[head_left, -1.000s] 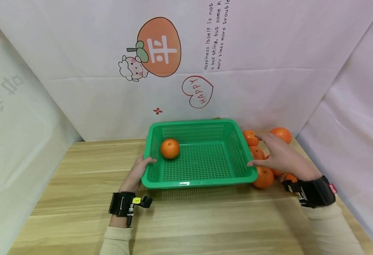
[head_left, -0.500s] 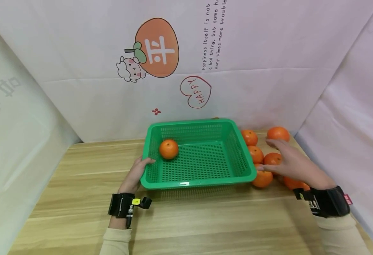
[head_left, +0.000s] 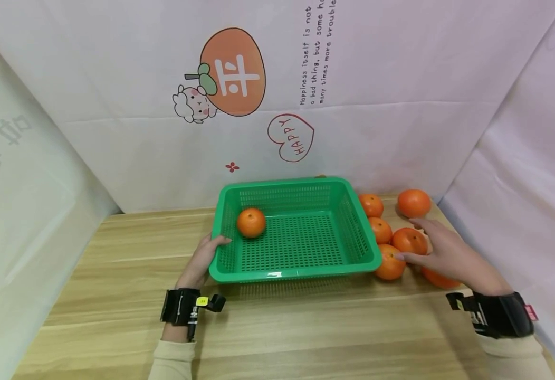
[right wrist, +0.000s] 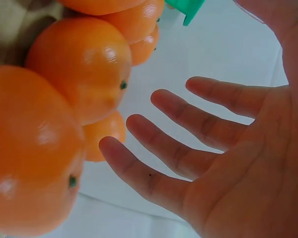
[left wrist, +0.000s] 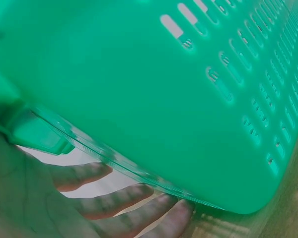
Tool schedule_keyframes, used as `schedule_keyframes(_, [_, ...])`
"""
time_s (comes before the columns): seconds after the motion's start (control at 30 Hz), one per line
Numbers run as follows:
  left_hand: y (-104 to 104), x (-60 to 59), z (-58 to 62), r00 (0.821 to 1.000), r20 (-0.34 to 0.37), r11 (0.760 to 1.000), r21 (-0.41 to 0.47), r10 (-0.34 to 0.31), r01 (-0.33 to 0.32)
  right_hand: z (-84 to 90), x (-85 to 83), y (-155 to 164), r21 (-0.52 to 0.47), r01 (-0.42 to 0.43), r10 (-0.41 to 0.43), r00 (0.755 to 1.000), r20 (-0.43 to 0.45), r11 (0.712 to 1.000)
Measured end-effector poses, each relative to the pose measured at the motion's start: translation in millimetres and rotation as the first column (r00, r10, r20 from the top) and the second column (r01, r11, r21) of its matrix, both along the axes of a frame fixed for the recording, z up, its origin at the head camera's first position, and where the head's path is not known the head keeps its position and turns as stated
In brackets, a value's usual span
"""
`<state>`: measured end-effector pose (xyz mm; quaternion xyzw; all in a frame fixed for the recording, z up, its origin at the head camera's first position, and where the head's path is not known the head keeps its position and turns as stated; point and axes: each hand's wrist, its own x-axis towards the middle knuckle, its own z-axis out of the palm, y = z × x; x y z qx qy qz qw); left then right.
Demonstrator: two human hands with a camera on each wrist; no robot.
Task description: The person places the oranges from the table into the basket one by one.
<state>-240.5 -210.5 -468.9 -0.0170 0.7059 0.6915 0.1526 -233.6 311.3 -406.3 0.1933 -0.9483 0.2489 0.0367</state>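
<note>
Fingers point(right wrist: 198, 116) of my right hand point(head_left: 450, 256): spread, unclosed, beside one orange point(head_left: 409, 240) near the desk's point(head_left: 277, 338) right edge. Further oranges point(head_left: 389, 263): close about it. Green basket point(head_left: 294, 273): by the desk's back edge, lone orange point(head_left: 251, 222) inside, gripped at its left by my left hand point(head_left: 204, 258).

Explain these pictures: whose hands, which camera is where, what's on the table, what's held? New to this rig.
No robot here: a person works barehanded, wearing cameras on the head and both wrists. The head view looks down at a pale wood-grained table; each wrist view shows that hand close up. The left hand grips a rectangular green plastic basket containing one round, glossy orange fruit. Right of the basket lie more round orange fruits. The right hand is among them, fingers spread, holding nothing.
</note>
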Motion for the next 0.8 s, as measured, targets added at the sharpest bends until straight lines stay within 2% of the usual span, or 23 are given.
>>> schedule_keyframes(0.27, [0,-0.4,-1.3,1.000,0.009,1.000,0.000,0.001,-0.001,-9.2,8.0,13,0.107,0.078,-0.082,0.996,0.028,0.991])
schedule_keyframes(0.8, [0,-0.4,0.3,1.000,0.006,1.000,0.005,-0.003,0.002,-32.0,12.4,38,0.139,0.124,-0.131,0.991,0.036,0.982])
